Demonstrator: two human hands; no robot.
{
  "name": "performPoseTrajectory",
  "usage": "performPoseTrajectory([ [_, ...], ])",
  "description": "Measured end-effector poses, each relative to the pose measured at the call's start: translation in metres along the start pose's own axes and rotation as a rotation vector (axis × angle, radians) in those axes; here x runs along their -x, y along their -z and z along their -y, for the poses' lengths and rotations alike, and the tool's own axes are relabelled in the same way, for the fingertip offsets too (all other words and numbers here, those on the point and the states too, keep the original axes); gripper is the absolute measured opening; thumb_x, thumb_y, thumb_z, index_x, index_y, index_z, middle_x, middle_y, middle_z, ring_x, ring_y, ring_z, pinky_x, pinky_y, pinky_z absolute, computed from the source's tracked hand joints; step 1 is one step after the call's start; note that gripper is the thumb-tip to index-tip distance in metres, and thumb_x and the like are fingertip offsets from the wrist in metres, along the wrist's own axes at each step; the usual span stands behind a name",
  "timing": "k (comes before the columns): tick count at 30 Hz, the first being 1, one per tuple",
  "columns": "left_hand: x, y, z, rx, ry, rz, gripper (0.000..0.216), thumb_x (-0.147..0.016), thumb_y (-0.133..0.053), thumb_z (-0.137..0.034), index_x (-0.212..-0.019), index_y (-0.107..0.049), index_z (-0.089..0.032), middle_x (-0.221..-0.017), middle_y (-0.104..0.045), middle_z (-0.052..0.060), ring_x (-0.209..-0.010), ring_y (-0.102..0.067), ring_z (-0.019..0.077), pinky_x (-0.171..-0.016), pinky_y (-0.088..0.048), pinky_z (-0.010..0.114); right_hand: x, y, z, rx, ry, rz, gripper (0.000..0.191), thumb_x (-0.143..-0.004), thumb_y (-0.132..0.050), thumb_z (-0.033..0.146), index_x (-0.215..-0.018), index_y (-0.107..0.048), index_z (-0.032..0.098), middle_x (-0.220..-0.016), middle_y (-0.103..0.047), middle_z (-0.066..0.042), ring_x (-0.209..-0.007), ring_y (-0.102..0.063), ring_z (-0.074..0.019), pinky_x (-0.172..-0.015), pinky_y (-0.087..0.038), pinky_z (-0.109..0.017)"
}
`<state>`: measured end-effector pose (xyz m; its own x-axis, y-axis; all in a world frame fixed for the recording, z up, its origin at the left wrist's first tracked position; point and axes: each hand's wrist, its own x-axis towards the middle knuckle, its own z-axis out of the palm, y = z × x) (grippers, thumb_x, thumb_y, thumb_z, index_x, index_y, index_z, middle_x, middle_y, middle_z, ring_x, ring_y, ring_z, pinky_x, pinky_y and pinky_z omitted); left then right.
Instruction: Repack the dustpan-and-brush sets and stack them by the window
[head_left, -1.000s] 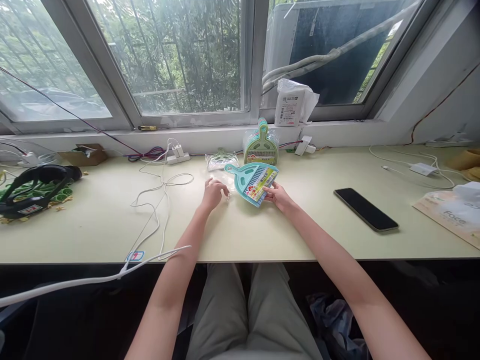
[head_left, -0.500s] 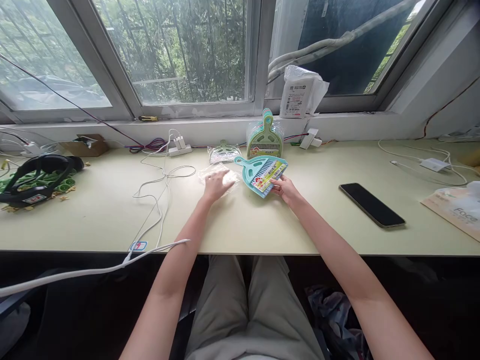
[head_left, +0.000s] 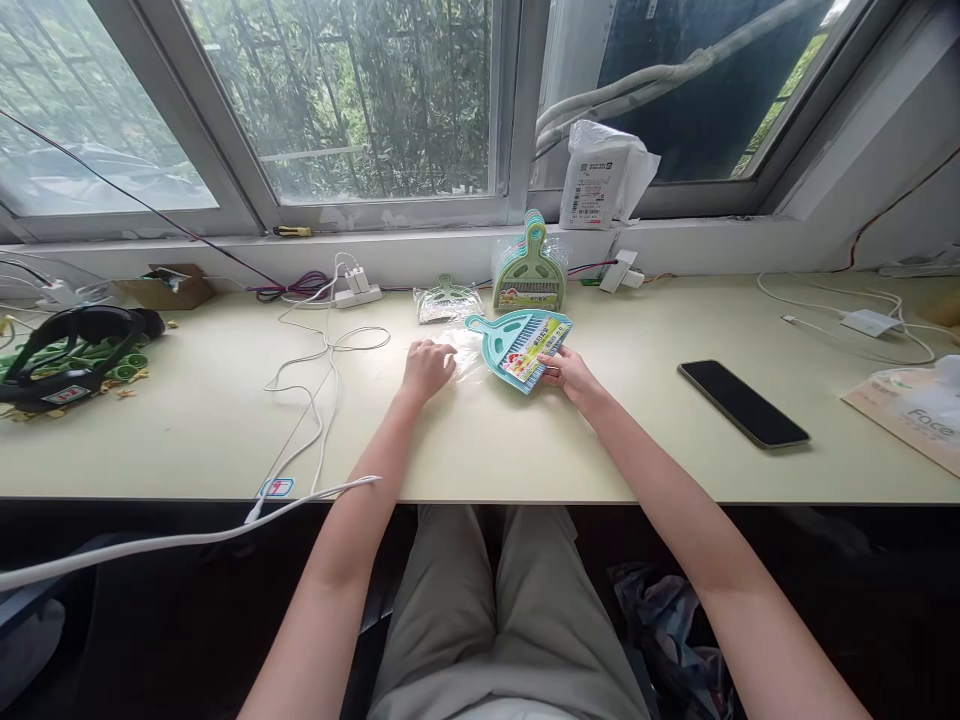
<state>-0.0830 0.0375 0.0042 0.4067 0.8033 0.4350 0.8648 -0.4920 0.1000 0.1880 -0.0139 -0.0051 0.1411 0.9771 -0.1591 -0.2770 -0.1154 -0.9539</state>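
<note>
Your right hand [head_left: 571, 377] grips the turquoise dustpan [head_left: 519, 345] from the right. Whether your left hand [head_left: 429, 369] grasps plastic [head_left: 471, 364], I can't tell.

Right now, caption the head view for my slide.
A turquoise dustpan-and-brush set in the grip of the right hand, the left hand near clear plastic.

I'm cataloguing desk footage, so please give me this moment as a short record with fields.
Left grip: beside clear plastic wrapping; whether it pinches it is unclear
Right grip: holding a turquoise dustpan by its labelled right side
Dustpan handle: pointing left
Behind the dustpan: upright dustpan stack, green on its near side
Right of the hands: black phone, lying flat
Far left: black headband-like device
Surface: pale table by a window
</note>
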Motion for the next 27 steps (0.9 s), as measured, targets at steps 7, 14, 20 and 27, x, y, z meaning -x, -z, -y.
performPoseTrajectory([
  [7, -0.001, -0.003, -0.014, 0.004, 0.068, 0.173, 0.033, -0.087, -0.044, -0.021, -0.105, -0.071, -0.023, -0.106, -0.069, 0.009, -0.101, -0.061, 0.0253, -0.083, -0.048, 0.035, -0.001, 0.001, 0.000, -0.010, 0.004, 0.026, 0.028, -0.076, -0.064, 0.010, -0.101, -0.060, 0.020, -0.094, -0.073, -0.005, -0.072, -0.071, -0.0155, -0.062, -0.061, -0.025],
  [14, -0.004, -0.004, 0.009, -0.065, 0.408, 0.044, 0.036, -0.086, -0.039, -0.014, -0.106, -0.069, -0.019, -0.099, -0.069, 0.014, -0.094, -0.064, 0.0273, -0.081, -0.047, 0.037, 0.002, -0.003, 0.001, 0.066, -0.039, 0.164, 0.028, -0.073, -0.067, 0.011, -0.100, -0.062, 0.019, -0.088, -0.074, -0.006, -0.067, -0.071, -0.0176, -0.061, -0.061, -0.028],
  [20, -0.002, 0.003, 0.008, -0.058, 0.443, -0.080, 0.037, -0.090, -0.035, -0.015, -0.115, -0.061, -0.022, -0.105, -0.067, 0.010, -0.095, -0.062, 0.0248, -0.078, -0.046, 0.034, 0.002, -0.005, -0.001, 0.064, -0.041, 0.172, 0.028, -0.073, -0.067, 0.010, -0.099, -0.063, 0.017, -0.088, -0.074, -0.007, -0.068, -0.072, -0.0179, -0.063, -0.062, -0.029],
  [27, 0.001, 0.005, -0.009, -0.051, 0.304, -0.104, 0.037, -0.091, -0.034, -0.015, -0.119, -0.057, -0.021, -0.107, -0.064, 0.011, -0.102, -0.057, 0.0257, -0.074, -0.046, 0.033, 0.000, -0.001, 0.003, -0.027, -0.011, 0.001, 0.021, -0.076, -0.062, 0.007, -0.095, -0.061, 0.016, -0.087, -0.074, -0.006, -0.068, -0.071, -0.0151, -0.061, -0.061, -0.024],
])
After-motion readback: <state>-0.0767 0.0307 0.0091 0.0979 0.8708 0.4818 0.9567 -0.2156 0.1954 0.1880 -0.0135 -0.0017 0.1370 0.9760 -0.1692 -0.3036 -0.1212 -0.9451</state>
